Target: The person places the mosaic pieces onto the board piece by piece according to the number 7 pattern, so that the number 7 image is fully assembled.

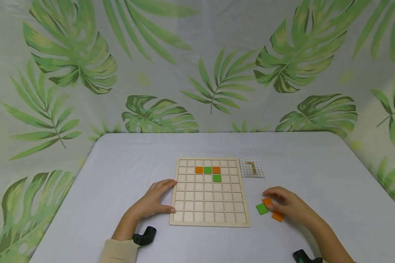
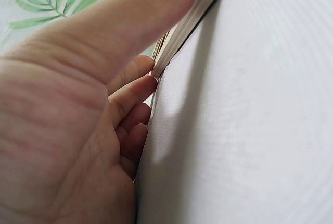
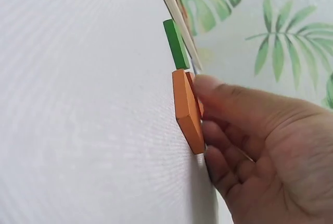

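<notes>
A square wooden grid board [image 1: 209, 223] lies on the white table, with two orange tiles [image 1: 199, 170] and two green tiles [image 1: 217, 178] in its upper cells. My left hand [image 1: 153, 200] rests against the board's left edge, thumb and fingers spread along it; the left wrist view shows the fingertips at the board's side [image 2: 179, 31]. To the right of the board, my right hand [image 1: 289, 205] has its thumb and curled fingers about an orange tile [image 1: 267, 202]. A loose green tile [image 1: 262, 209] and another orange tile [image 1: 278, 216] lie beside it.
A small card [image 1: 252, 168] printed with a grid and a colored pattern lies at the board's upper right. Behind the table [image 1: 135, 146] hangs a leaf-patterned cloth [image 1: 158, 80]. A black device is strapped on each wrist.
</notes>
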Motion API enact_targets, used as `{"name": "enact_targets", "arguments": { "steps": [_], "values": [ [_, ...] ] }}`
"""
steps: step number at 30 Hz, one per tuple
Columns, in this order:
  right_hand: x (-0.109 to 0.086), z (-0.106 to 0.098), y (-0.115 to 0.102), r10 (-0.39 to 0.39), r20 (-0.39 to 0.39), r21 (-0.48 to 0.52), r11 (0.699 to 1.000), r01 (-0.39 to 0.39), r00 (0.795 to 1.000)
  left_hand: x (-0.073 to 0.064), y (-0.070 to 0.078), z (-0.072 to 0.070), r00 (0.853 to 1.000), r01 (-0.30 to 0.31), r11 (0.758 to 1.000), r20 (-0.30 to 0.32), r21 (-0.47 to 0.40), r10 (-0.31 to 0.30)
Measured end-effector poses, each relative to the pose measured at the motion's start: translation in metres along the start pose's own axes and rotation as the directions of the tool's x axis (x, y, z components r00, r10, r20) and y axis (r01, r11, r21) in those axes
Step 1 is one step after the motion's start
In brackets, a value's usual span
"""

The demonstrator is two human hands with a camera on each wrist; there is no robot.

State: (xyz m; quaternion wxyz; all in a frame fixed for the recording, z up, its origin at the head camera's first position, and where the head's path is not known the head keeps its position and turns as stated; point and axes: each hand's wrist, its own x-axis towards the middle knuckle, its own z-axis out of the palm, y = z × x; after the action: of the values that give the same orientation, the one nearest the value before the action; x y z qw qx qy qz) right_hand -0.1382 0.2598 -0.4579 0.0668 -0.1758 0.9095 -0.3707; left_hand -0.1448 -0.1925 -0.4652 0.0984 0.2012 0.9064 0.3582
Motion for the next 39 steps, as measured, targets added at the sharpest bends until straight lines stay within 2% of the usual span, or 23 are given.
{"name": "enact_targets", "arguments": {
  "steps": [8, 15, 19, 25, 28, 32, 39],
  "values": [
    [0.004, 0.001, 0.008, -0.046, -0.042, -0.075, 0.996, 0.043, 0.998, -0.001, 0.002, -0.001, 1.000, 0.004, 1.000, -0.003, 0.000, -0.004],
    [0.006, -0.002, 0.010, 0.001, -0.019, -0.045, 0.999, -0.002, 1.000, -0.001, 0.003, -0.001, 1.000, 0.006, 1.000, 0.000, 0.001, -0.006],
    [0.010, -0.004, 0.005, 0.004, -0.052, -0.059, 0.998, -0.007, 0.999, -0.001, 0.002, -0.001, 1.000, 0.010, 1.000, -0.004, 0.004, -0.010],
    [0.023, -0.001, -0.017, -0.131, -0.139, -0.074, 0.990, 0.122, 0.982, 0.000, 0.001, 0.000, 1.000, 0.009, 1.000, -0.002, 0.004, -0.009],
    [0.032, 0.002, -0.030, -0.156, -0.158, -0.046, 0.988, 0.151, 0.975, 0.001, 0.000, 0.000, 1.000, 0.006, 1.000, 0.000, 0.009, -0.006],
    [0.046, 0.011, -0.045, -0.166, -0.143, -0.004, 0.986, 0.167, 0.976, 0.001, 0.000, 0.000, 1.000, 0.000, 1.000, -0.001, 0.011, 0.001],
    [0.071, 0.040, -0.063, -0.279, -0.070, 0.011, 0.960, 0.280, 0.958, 0.000, -0.001, 0.000, 1.000, -0.002, 1.000, -0.004, 0.005, 0.002]
  ]
}}
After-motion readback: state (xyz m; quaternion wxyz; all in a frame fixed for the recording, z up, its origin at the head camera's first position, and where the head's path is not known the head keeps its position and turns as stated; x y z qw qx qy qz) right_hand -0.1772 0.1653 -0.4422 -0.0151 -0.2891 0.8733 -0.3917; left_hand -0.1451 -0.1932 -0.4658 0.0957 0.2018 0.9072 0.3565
